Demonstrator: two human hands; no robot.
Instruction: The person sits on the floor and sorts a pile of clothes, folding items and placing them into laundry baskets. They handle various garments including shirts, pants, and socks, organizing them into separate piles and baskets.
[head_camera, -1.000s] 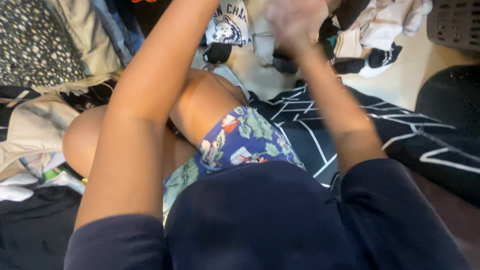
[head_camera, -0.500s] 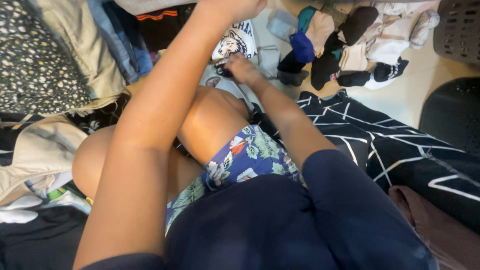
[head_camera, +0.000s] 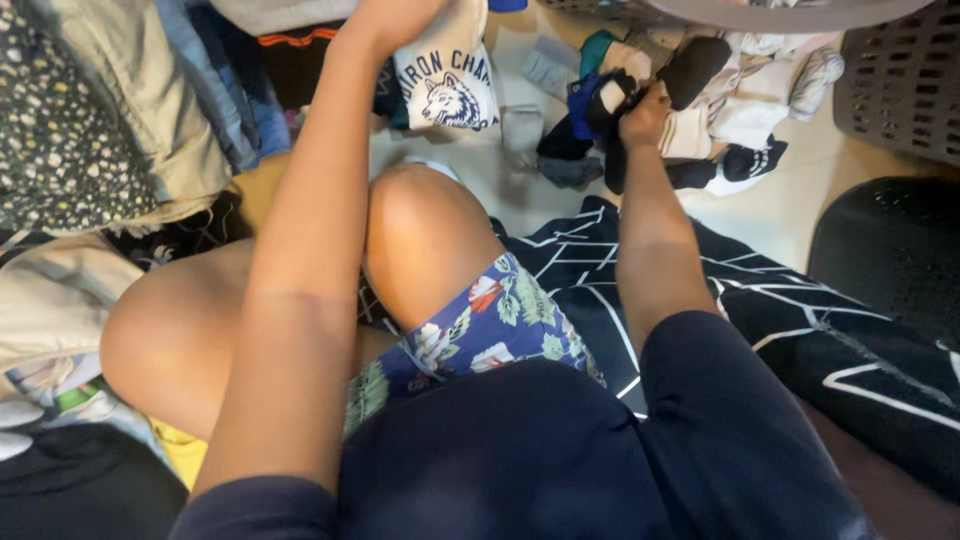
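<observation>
My left hand (head_camera: 392, 18) reaches to the top edge and grips a white shirt with a wolf print (head_camera: 447, 75), lifting its upper part. My right hand (head_camera: 645, 108) rests on a pile of socks (head_camera: 690, 110) on the pale floor, its fingers closed around a dark sock (head_camera: 608, 100). My bent knee (head_camera: 415, 215) and floral shorts (head_camera: 480, 320) fill the middle of the view.
Folded clothes (head_camera: 120, 110) are stacked at the left. A black blanket with white lines (head_camera: 790, 310) lies at the right. A grey laundry basket (head_camera: 900, 70) stands at the top right, a dark round object (head_camera: 890, 240) below it.
My right hand moved from beside the wolf shirt rightward onto the sock pile and took hold of a dark sock. My left hand lifted the white shirt.
</observation>
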